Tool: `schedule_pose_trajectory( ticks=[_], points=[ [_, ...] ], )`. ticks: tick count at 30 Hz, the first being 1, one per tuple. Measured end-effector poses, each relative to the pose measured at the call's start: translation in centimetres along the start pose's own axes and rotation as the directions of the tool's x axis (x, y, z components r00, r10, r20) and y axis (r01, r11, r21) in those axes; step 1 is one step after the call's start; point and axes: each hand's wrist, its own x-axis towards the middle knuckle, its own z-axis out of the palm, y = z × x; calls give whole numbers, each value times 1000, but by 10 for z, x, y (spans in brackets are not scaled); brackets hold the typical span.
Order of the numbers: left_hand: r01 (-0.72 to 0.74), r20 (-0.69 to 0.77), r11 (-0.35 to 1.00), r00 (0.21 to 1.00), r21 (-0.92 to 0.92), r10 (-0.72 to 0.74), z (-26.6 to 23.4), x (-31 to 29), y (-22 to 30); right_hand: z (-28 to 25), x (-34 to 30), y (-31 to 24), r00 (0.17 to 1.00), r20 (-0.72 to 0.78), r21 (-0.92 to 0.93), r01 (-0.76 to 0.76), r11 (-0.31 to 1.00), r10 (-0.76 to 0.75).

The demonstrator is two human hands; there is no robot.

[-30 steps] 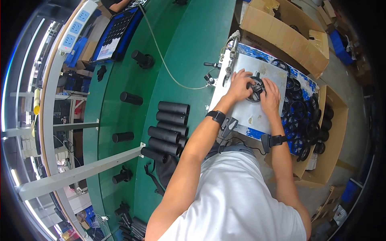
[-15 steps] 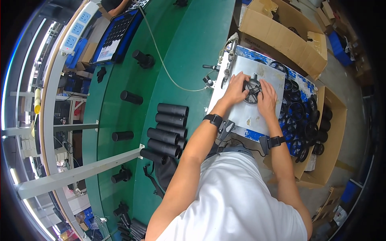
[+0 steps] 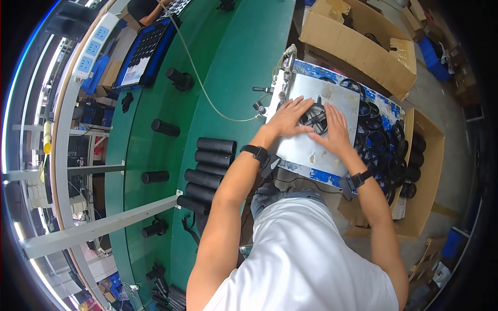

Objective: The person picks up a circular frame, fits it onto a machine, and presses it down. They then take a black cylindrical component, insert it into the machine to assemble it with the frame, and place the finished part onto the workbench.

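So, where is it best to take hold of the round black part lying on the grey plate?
Probably at its outer rim, from above. The round black part lies flat on the grey plate, with the left hand and right hand already on opposite sides, so fingers can pinch the rim from both sides.

Black cylinders (image 3: 207, 166) lay on a green bench (image 3: 228, 67); a grey metal plate (image 3: 311, 150), edged in blue, held a black ring (image 3: 315, 117) beside brown cardboard boxes (image 3: 358, 36).
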Motion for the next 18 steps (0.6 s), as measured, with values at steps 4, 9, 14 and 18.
schedule_pose_trajectory(
  ticks=[4, 9, 14, 18],
  points=[
    [16, -372, 996, 927, -89, -48, 12, -13, 12, -1, -2, -5, 999, -34, -48, -24, 999, 23],
    [313, -781, 946, 571, -78, -254, -31, -29, -22, -3, 2, -12, 998, -60, -33, 16, 999, -18],
    [798, -125, 475, 464, -371, -877, -26, 5, -136, -4, 0, -13, 993, -100, -59, 61, 996, -67],
    [680, -168, 299, 253, -669, -953, 2, 44, -159, -1, -5, -15, 991, -95, -76, 89, 993, -96]
  ],
)
